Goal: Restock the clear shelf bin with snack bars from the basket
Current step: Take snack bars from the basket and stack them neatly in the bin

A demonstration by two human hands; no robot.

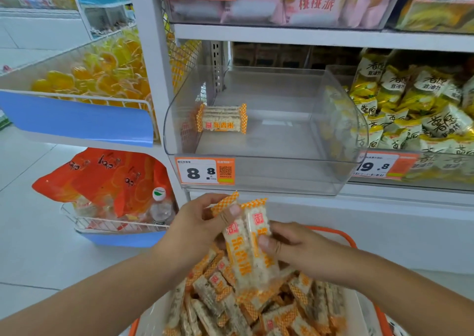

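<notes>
From my remote seat, the white metal shelving unit (307,37) fills the view, its flat painted shelves carrying glossy packets. On the middle shelf sits the clear shelf bin (266,174), a smooth transparent plastic tub with a curved front wall and rounded corners, an orange-and-white price tag (205,171) reading 8.8 stuck at its lower left. Inside it, near the back left, I see a small stack of snack bars (221,118) lying flat, apart from the bin's front wall. To the right, crinkled yellow-and-white snack bags (415,105) crowd the neighbouring section. To the left, a white wire rack (123,102) holds shiny yellow and orange sweets. Lower left, a second wire basket (107,226) carries orange foil bags and a plastic bottle (159,207).

At the bottom, the orange-rimmed basket (343,235) is heaped with bars in clear wrappers with orange checkered ends. Above the heap, below the bin, I see two held snack bars (250,248), long pale puffed-rice blocks, knobbly under glossy film, printed in orange and red, standing nearly upright and side by side. The left hand (197,230) has a clenched grip on their upper part, thumb across the front. The right hand (295,248) grasps their middle from the right, fingers curled around the wrappers.
</notes>
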